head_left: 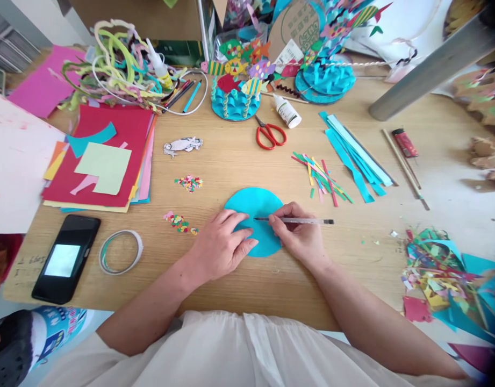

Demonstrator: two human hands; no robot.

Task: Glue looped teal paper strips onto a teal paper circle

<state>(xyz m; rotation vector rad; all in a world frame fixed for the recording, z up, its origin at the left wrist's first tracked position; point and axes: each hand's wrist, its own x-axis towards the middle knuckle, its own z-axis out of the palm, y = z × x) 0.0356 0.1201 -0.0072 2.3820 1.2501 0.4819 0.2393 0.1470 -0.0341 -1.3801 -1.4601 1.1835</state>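
Head view: toward the near edge of the bench, the disc lies partly under the left grip, fingers parted; the right grip pinches a pen, tip near the disc's middle.

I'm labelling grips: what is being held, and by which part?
The right hand holds a pencil near its pointed end. The left hand rests on the blue disc without visibly gripping it.
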